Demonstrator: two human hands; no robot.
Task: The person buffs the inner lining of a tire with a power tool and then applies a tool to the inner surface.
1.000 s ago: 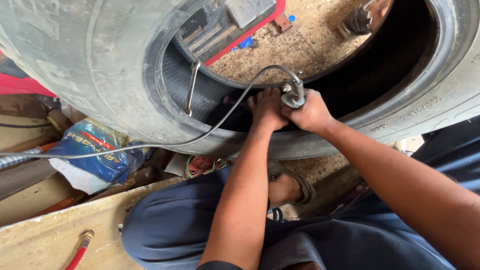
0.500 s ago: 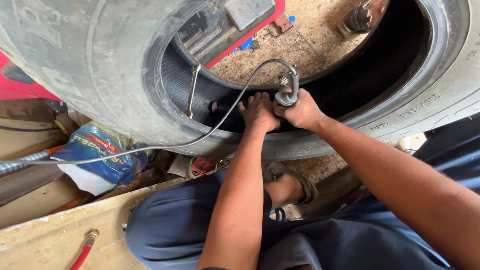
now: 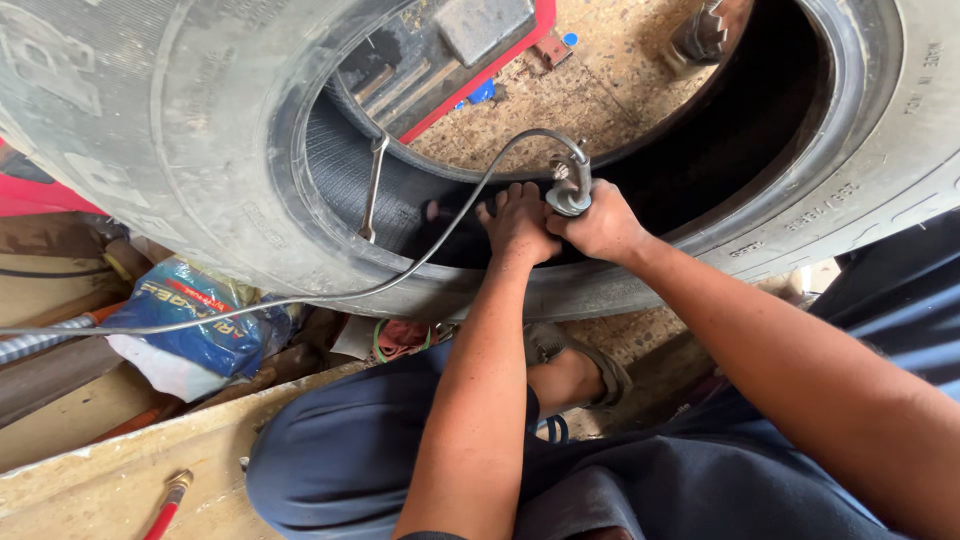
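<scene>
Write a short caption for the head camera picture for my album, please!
Both hands work inside a big tyre: right hand grips a small metal tool on a hose, left hand presses beside it.

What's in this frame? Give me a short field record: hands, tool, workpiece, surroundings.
left hand: pressed flat inside the tyre's opening, fingers spread
right hand: gripping a small metal tool
hose: thin grey hose runs from the tool leftward out of frame
workpiece: large worn tyre, lying across the person's lap area
hook: metal hook hangs on the tyre's inner rim
surroundings: blue plastic bag at left, wooden plank below, red-handled tool on it
</scene>
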